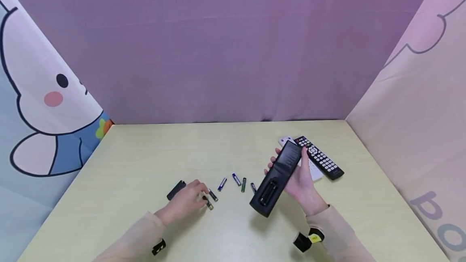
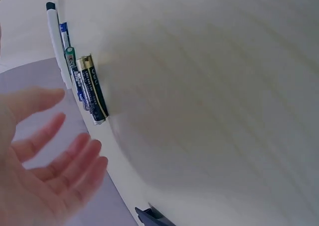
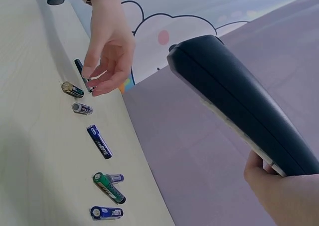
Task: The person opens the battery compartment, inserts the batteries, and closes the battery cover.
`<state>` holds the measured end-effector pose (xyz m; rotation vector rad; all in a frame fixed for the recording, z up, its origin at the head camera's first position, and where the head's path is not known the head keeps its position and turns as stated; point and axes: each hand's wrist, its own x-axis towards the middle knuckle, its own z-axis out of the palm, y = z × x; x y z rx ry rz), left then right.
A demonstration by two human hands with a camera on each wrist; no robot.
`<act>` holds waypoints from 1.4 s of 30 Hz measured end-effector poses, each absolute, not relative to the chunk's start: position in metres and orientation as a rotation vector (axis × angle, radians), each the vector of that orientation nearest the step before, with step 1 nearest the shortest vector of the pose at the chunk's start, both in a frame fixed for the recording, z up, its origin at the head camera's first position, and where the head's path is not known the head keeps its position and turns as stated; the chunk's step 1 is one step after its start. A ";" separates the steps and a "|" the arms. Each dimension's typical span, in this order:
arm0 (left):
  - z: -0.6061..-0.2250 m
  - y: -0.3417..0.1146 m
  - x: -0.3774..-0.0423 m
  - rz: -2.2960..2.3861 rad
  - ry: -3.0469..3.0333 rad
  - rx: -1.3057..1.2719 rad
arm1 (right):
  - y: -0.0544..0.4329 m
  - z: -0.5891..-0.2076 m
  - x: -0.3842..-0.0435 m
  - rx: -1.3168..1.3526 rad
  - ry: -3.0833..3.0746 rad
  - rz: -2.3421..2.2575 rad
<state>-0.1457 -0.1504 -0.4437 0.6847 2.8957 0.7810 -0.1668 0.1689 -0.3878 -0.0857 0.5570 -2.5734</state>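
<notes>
My right hand (image 1: 303, 183) grips a black remote control (image 1: 278, 177), its back turned up and its battery compartment uncovered; whether a battery lies inside I cannot tell. In the right wrist view the remote (image 3: 244, 101) shows its dark back. My left hand (image 1: 185, 199) hovers over the table with relaxed, parted fingers and nothing between them, as the left wrist view shows. Nearest to its fingertips lies a black-and-gold battery (image 1: 208, 203), with a dark battery (image 1: 213, 195) beside it. A black cover-like piece (image 1: 176, 189) lies just beyond that hand.
Several more batteries lie to the right: a blue-and-white one (image 1: 222, 184), another blue one (image 1: 236, 179), a green one (image 1: 243, 185). Behind my right hand, a black remote (image 1: 322, 159) overlaps a white remote (image 1: 315, 171). Fabric walls (image 1: 233, 51) border the table.
</notes>
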 end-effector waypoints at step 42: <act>-0.456 -0.148 -0.146 0.613 2.789 1.315 | 0.169 -0.388 -0.167 -0.073 0.546 -2.552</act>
